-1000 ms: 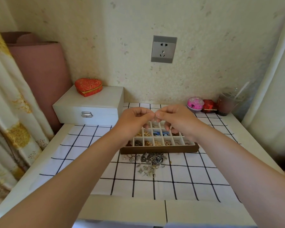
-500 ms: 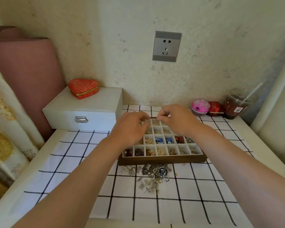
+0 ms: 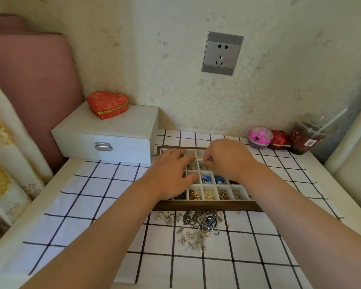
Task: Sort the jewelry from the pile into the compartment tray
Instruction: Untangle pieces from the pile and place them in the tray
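A wooden compartment tray (image 3: 206, 205) with white cells sits on the checked cloth, holding gold, blue and dark pieces in several cells. In front of it lies the pile of silver jewelry (image 3: 196, 224). My left hand (image 3: 171, 174) rests flat over the tray's left cells, fingers straight. My right hand (image 3: 227, 157) hovers over the tray's upper middle, its fingertips pinching a small piece of jewelry (image 3: 201, 166) just above a cell. The hands hide the cells beneath them.
A white jewelry box (image 3: 113, 134) with a red heart-shaped box (image 3: 107, 104) on top stands at the back left. A pink ball (image 3: 259, 136), a red box (image 3: 279, 139) and a drink cup with straw (image 3: 306, 136) stand at the back right. The wall is close behind.
Both hands have dropped from holding a piece together above the tray. The left hand has let go and now lies flat on the tray; the right lowered the piece toward a cell.
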Demonstrator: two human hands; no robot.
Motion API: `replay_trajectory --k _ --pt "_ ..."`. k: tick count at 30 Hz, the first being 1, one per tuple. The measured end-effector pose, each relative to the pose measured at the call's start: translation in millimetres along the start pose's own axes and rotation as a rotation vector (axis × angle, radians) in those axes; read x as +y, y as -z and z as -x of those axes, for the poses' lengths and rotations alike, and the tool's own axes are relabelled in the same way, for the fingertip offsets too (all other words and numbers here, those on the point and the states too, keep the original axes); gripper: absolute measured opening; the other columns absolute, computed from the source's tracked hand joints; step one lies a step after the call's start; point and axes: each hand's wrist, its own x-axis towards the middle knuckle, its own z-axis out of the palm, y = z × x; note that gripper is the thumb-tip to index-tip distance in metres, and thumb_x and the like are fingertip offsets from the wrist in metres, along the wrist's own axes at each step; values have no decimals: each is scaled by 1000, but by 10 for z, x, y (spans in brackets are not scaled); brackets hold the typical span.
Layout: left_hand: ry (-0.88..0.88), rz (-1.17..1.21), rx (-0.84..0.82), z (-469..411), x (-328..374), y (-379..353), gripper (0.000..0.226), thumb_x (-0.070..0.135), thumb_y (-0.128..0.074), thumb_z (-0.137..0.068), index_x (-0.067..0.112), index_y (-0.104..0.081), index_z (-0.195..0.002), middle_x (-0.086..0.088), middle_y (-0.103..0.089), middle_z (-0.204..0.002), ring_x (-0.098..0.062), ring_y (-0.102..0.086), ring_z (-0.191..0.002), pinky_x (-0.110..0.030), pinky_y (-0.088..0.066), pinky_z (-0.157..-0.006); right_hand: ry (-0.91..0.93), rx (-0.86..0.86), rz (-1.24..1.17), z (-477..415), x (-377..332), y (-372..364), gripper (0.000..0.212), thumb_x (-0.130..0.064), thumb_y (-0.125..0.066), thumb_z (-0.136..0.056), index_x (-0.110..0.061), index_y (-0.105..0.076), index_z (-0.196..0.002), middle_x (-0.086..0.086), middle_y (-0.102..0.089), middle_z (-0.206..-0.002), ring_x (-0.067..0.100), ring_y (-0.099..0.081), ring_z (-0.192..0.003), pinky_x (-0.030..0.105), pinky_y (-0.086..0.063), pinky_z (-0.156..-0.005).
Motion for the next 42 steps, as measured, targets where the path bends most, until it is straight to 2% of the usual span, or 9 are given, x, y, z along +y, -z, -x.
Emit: replay_trajectory --k 4,10,15,17,20,25,30,38,42 --pt "-6 7 -4 15 -8 8 63 61 -41 -96 36 -28 -152 1 -24 -161 -19 -14 -149 -46 -15 -119 -31 4 22 3 -40 -11 25 -32 -58 -94 -27 -67 -71 -8 -60 -67 6 -50 -57 23 -32 -49" --pt "28 130 4 23 21 67 56 53 -43 -98 34 -35 -150 3 -32 -157 -17 -19 -146 -43 -19 -118 -74 -29 -62 -7 -7 35 14 -40 -66 -91 -32 -78 -91 -10 -73 -86 12 -65 -79 28 -50 -66" --pt "40 180 29 57 37 131 52 47 -48 -99 32 -39 -148 6 -40 -152 -15 -24 -142 -41 -23 -115 -94 26 -173 117 127 102 16 -33 -61 -96 -34 -77 -93 -15 -71 -89 5 -61 -76 21 -41 -56" --pt "30 175 57 93 47 153 50 44 -52 -97 34 -43 -145 8 -44 -147 -13 -29 -138 -38 -27 -112 -99 49 -198 183 149 142 17 -32 -60 -96 -35 -76 -96 -15 -72 -94 6 -64 -81 23 -48 -61" --pt "-25 147 138 171 64 181 39 40 -57 -94 36 -54 -133 11 -53 -131 -10 -39 -125 -35 -36 -105 -73 75 -251 335 118 192 16 -30 -62 -95 -37 -75 -101 -17 -72 -100 5 -65 -88 32 -57 -77" --pt "-202 135 262 374 215 215 14 29 -64 -90 33 -66 -103 18 -53 -94 -2 -46 -91 -23 -41 -73 43 16 -370 711 64 197 10 -31 -69 -91 -39 -75 -94 -20 -67 -94 2 -62 -88 32 -54 -82" --pt "-259 157 101 627 400 197 11 30 -67 -89 34 -70 -98 21 -57 -86 3 -48 -78 -18 -43 -69 109 -156 -424 1039 25 163 13 -28 -74 -86 -40 -74 -89 -17 -69 -89 -1 -63 -83 20 -50 -75" --pt "-281 18 -48 827 521 202 16 43 -67 -88 43 -73 -103 21 -58 -87 1 -50 -79 -12 -34 -64 207 -218 -367 1216 -145 56 18 -26 -72 -88 -35 -74 -104 -13 -68 -90 3 -62 -83 32 -55 -78" --pt "-267 -9 -142 855 543 235 16 40 -63 -91 41 -75 -102 21 -65 -94 1 -55 -85 -12 -38 -68 263 -189 -305 1227 -204 50 23 -33 -70 -90 -35 -72 -113 -15 -61 -85 5 -57 -79 26 -46 -63"
